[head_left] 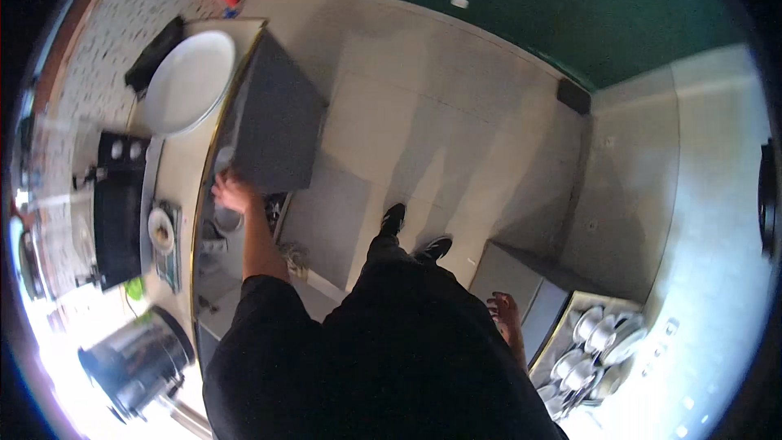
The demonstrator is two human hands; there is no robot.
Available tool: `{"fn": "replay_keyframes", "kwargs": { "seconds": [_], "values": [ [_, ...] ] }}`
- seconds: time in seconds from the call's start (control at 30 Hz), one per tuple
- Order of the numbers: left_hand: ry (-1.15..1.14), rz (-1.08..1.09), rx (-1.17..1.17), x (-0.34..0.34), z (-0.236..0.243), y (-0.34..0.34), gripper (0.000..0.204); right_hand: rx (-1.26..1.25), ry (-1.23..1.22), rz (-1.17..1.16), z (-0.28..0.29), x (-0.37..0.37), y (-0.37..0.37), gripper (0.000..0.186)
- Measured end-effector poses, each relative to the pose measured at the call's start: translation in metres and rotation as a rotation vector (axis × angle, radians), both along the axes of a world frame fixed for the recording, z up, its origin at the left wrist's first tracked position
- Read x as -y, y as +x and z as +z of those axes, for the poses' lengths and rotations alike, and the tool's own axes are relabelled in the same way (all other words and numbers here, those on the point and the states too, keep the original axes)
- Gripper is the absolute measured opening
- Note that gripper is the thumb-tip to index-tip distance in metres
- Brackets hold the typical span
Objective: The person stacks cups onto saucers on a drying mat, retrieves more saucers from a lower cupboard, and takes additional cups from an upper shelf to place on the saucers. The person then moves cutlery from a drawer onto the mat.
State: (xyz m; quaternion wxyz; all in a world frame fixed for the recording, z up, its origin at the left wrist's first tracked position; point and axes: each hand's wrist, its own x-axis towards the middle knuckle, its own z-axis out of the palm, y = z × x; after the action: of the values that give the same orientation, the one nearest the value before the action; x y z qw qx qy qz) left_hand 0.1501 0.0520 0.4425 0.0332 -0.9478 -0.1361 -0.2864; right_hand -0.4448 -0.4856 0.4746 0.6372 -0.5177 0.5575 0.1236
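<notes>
My left hand [235,193] reaches over to the left counter's front, at the open cabinet below it. Its fingers are slightly blurred but look apart, with nothing visible in them. Just beside that hand is a grey cabinet door panel [281,118]; whether the fingers touch it I cannot tell. Round pale dishware [226,218] shows in the cabinet right below the hand. My right hand [505,311] hangs at my right side near a grey cabinet [507,281], its fingers loosely bent, apart and without any object.
On the left counter are a large white oval dish [191,81], a black stove-like appliance [122,220], a small scale-like device [165,236] and a big dark pot [138,358]. Stacked white cups and plates [599,334] stand at the right. A dark box [573,96] sits by the far wall.
</notes>
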Motion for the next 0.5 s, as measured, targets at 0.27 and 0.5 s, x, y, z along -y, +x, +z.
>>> {"fn": "replay_keyframes", "kwargs": {
  "seconds": [0.27, 0.5],
  "values": [
    [0.405, -0.309, 0.04, -0.04, -0.031, 0.039, 0.038, 0.103, 0.024, -0.416, -0.017, -0.068, -0.063, 0.032],
    [0.606, -0.218, -0.879, 0.072, -0.006, -0.018, 0.049, -0.08, -0.098, -0.56, 0.009, -0.113, -0.091, 0.03]
  ]
}}
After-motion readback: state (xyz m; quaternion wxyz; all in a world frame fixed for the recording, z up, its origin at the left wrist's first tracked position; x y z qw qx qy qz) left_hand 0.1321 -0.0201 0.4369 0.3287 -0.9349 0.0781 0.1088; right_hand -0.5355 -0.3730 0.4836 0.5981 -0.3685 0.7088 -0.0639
